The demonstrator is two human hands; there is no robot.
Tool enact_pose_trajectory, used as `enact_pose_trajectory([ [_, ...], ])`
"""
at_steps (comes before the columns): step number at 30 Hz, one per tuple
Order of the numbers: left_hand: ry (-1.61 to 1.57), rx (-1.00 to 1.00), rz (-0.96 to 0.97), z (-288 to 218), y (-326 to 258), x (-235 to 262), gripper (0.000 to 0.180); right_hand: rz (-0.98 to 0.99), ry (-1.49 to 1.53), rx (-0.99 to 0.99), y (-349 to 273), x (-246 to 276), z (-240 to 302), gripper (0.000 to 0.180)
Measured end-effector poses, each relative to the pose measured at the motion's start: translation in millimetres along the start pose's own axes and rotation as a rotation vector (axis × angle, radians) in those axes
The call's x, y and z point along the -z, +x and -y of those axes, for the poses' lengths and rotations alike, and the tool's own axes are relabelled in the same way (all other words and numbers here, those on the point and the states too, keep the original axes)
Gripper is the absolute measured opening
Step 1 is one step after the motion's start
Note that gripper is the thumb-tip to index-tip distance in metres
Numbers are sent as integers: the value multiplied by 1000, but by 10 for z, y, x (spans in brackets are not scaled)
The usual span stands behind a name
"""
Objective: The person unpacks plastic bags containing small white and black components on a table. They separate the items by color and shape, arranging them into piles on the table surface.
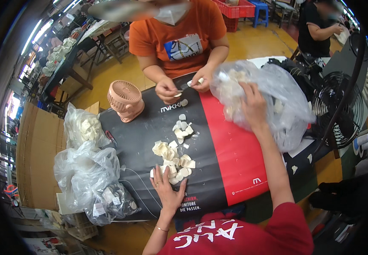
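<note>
My left hand (168, 190) lies with fingers spread on the table, its fingertips against the near edge of a loose pile of small cream-coloured, rounded flat pieces (171, 155). My right hand (254, 102) stretches out to the right, fingers extended onto a large clear plastic bag (292, 102). Similar cream pieces show through the bag near these fingers; whether any piece is between them is hidden. Beyond the first pile sits a smaller group of whiter pieces (181, 128).
Across the table, a co-worker's hands (184, 88) hold small pieces. A pink fan (125, 101) stands at the far left. Filled plastic bags (88, 170) lie along the left side, beside a cardboard sheet (41, 157). A black fan (336, 104) stands at right.
</note>
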State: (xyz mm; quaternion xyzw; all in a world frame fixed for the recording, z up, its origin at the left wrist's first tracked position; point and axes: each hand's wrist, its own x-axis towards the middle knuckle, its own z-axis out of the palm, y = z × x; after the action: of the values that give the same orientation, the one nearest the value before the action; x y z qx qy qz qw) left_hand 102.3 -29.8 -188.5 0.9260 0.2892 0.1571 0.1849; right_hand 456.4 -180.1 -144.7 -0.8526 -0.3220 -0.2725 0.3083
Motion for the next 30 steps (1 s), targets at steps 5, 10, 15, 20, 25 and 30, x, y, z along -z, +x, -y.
enact_pose_trajectory([
  [5, -93, -21, -44, 6, -3, -15, 80, -31, -151, -30, 411, -514, -241, 51],
  [10, -41, -68, -58, 0, -4, -20, 82, 136, -190, -179, 647, -649, -224, 51],
  [15, -91, -74, -107, -16, -23, 11, 84, 263, -156, -226, 407, -486, 36, 59],
  [20, -152, -115, -179, 7, -48, 26, 82, 358, -13, -184, 234, -13, 306, 72],
  [25, -216, -109, -242, 55, -48, -5, 86, 384, 195, 68, 23, 497, 618, 65],
  [30, -234, -182, -294, -113, -69, 12, 89, 124, -56, 391, -157, 930, 738, 40],
])
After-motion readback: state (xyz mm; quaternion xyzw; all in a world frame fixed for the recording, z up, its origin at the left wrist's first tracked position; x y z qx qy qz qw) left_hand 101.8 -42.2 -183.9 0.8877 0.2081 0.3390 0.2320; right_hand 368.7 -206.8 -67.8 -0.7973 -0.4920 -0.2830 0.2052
